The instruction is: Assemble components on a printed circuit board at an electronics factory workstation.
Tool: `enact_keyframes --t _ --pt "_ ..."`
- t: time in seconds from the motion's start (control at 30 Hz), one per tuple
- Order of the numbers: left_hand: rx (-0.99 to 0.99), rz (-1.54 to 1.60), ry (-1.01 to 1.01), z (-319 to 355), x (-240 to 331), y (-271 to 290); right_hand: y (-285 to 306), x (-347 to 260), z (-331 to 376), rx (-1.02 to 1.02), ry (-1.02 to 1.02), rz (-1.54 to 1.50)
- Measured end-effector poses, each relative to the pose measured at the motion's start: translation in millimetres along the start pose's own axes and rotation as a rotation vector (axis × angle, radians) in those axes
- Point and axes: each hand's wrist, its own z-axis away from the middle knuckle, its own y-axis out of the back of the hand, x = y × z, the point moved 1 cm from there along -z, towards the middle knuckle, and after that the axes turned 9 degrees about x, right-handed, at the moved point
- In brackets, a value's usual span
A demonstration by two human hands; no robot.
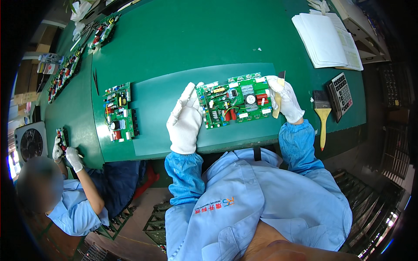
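A green circuit board (238,103) is in front of me, crowded with capacitors, red parts, white connectors and wires. My left hand (186,119), in a white glove, holds its left edge; some fingertips are hidden at the board. At the opposite edge is my right hand (287,99), also gloved, with its fingers against the board. Between the fingers of that hand stands a small brush (277,106) with a pale yellow handle, its dark end pointing away from me.
A second circuit board (119,112) lies to the left, with tweezers (96,81) beyond it. On the right are a wide paintbrush (322,115), a calculator (341,95) and an open paper booklet (322,41). More boards (66,74) line the far left, where a co-worker (80,195) handles one.
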Motion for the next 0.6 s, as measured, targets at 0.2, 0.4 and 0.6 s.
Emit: enact_keyframes --t 0.2,0.4,0.6 --pt "-0.017 0.022 0.008 0.2 -0.2 3.4 -2.6 -2.6 0.0 -0.001 0.014 0.042" --pt "-0.019 0.046 0.025 1.5 1.3 2.3 -3.8 -4.2 0.4 0.015 -0.002 0.052" --pt "-0.025 0.060 0.010 1.2 0.7 3.6 -3.3 1.1 -0.6 0.036 0.003 0.008"
